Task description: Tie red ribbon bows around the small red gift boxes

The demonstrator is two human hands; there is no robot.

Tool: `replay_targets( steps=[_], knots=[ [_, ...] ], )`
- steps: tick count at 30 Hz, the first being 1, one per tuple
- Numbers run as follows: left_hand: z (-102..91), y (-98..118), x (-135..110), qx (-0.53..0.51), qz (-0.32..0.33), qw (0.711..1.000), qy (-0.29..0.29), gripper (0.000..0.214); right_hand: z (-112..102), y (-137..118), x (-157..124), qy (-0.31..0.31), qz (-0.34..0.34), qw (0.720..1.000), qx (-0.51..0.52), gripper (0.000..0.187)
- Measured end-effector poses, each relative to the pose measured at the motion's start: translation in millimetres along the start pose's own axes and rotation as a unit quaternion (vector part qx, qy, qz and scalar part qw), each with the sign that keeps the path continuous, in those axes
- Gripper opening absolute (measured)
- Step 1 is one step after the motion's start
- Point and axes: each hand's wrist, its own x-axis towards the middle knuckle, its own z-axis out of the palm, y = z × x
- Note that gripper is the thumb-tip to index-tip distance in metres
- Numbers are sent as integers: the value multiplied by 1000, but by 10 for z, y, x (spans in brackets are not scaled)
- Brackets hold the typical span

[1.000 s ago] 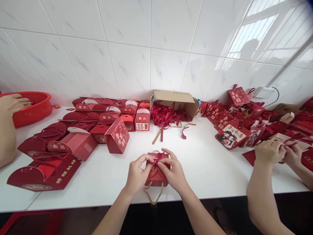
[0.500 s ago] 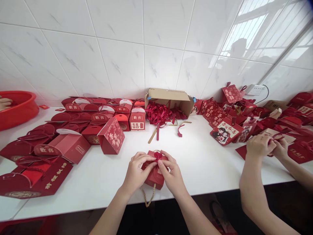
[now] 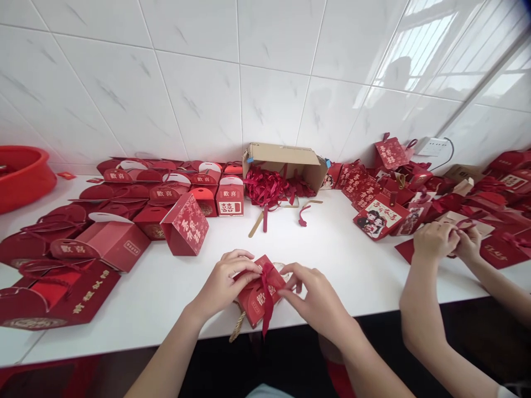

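Near the table's front edge lies a small red gift box [image 3: 249, 303] with gold lettering and a twisted gold cord handle [image 3: 237, 327]. A dark red ribbon [image 3: 267, 304] crosses its top, one long tail hanging over the front. My left hand [image 3: 224, 283] pinches the ribbon at the upper part of the box with thumb and forefinger. At the box's right edge, my right hand [image 3: 317, 296] has its thumb and curled fingers closed on the side. Its fingertips are partly hidden, as is the ribbon's knot.
Rows of red boxes [image 3: 166, 194] stand on the left, with a red basin [image 3: 25, 182] beyond. A cardboard box [image 3: 286, 152] of ribbons lies at the back. On the right, a co-worker's hands [image 3: 435, 240] work among piled red boxes [image 3: 379, 215].
My right hand has left the bow and moved to the box's right edge. The box has turned and tilted, and a long ribbon tail now shows. The view has shifted slightly.
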Motion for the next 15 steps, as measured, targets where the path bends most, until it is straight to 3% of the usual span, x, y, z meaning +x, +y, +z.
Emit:
replay_targets(
  steps=[3,6,10,15],
  knots=[
    [-50,28,25,15,29,999,-29,15,-163,-96,67,-94,11,995,16,24],
    [-99,73,48,35,43,997,-54,14,-174,-104,286,-89,-4,995,46,26],
    [-161,150,67,61,29,995,-74,15,-20,-33,534,-122,-20,986,110,21],
    [-222,230,94,63,45,994,-79,15,19,20,530,-101,-64,986,117,15]
  ],
)
